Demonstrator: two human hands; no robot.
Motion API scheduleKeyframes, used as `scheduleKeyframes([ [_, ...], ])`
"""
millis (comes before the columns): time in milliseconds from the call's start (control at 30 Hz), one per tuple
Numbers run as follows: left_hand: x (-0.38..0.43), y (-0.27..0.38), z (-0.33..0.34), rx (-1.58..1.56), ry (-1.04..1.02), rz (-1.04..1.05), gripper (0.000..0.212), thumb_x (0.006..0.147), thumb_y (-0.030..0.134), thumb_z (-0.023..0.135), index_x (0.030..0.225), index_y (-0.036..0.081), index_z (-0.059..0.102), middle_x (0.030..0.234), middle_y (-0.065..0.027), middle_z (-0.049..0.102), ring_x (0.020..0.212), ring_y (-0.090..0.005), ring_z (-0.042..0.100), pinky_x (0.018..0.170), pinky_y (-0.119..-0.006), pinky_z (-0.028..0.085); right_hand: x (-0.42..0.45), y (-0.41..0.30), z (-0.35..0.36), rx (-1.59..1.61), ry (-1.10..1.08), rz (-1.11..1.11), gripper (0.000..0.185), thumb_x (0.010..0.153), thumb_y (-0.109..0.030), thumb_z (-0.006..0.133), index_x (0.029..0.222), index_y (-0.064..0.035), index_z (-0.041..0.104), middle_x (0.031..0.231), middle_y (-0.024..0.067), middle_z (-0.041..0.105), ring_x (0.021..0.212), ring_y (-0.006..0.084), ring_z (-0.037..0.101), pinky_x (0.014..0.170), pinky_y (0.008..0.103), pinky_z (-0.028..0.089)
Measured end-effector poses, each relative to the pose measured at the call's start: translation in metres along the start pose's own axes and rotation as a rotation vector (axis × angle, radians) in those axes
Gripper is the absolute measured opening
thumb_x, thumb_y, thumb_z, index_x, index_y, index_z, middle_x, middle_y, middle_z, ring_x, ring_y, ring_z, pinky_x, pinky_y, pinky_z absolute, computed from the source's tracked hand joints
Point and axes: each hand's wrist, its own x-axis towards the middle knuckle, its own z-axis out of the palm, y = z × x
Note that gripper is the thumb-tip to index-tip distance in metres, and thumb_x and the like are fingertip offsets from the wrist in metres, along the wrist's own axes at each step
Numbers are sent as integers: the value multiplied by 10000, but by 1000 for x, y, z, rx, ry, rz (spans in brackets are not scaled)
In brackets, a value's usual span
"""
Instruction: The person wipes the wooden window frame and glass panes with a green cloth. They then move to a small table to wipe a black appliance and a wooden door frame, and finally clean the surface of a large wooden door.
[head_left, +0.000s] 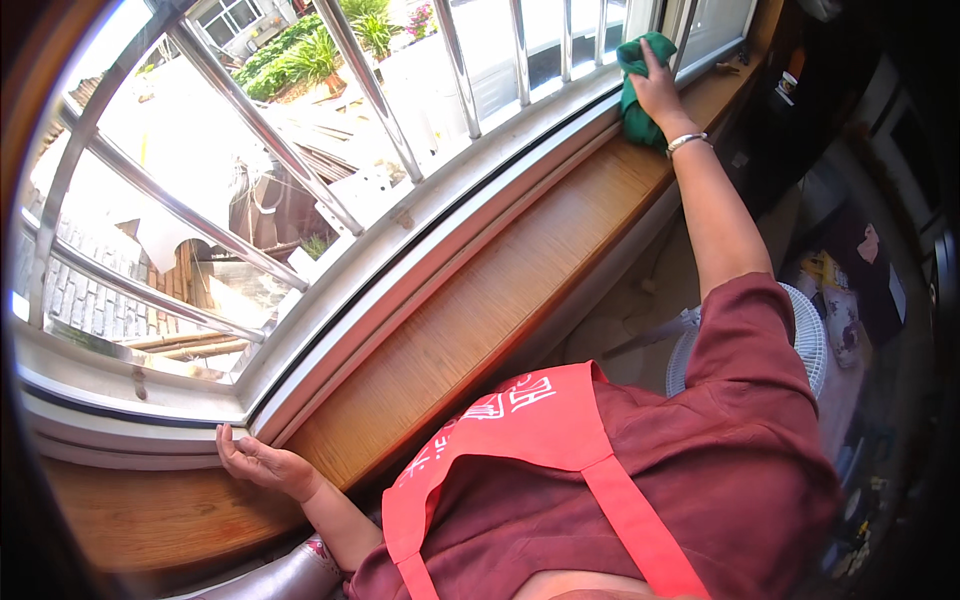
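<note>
My right hand presses a bunched green cloth against the white window frame at the upper right, with part of the cloth hanging onto the wooden windowsill. A silver bracelet circles that wrist. At the lower left, my left hand rests near the inner corner of the frame, palm turned up and fingers slightly curled, with nothing in it. Brown smudges mark the frame's lower ledge.
Metal window bars curve across the opening; outside are plants, planks and bricks. A white round-caged fan stands below the sill, on my right. Small items lie at the sill's far right end. A silvery patterned object sits at the bottom left.
</note>
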Motion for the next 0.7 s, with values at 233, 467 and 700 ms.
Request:
scheduleKeyframes([
  [233, 5, 6, 0, 54, -15, -14, 345, 1055, 201, 391, 1230, -55, 542, 1278, -193, 527, 1183, -311, 511, 1040, -415, 398, -24, -42, 17, -204, -266, 230, 942, 841, -269, 507, 1565, -122, -78, 1395, 451, 339, 1328, 515, 376, 1150, 470, 278],
  [467, 5, 0, -3, 8, 42, -44, 342, 1018, 192, 440, 1188, -79, 559, 1223, -221, 564, 1112, -327, 556, 1003, -414, 423, -153, -179, 35, -241, -156, -330, 1025, 856, -182, 625, 1525, 17, -125, 1404, 485, 181, 1278, 629, 302, 1107, 593, 260],
  [700, -1, 0, 5, -430, 97, -139, 386, 1046, 231, 343, 1270, -36, 509, 1335, -163, 504, 1250, -238, 457, 1114, -359, 302, -264, -319, 11, -63, -385, -597, 840, 837, -73, 560, 1576, -146, 166, 1437, 353, 262, 1342, 539, 274, 1098, 629, 226],
])
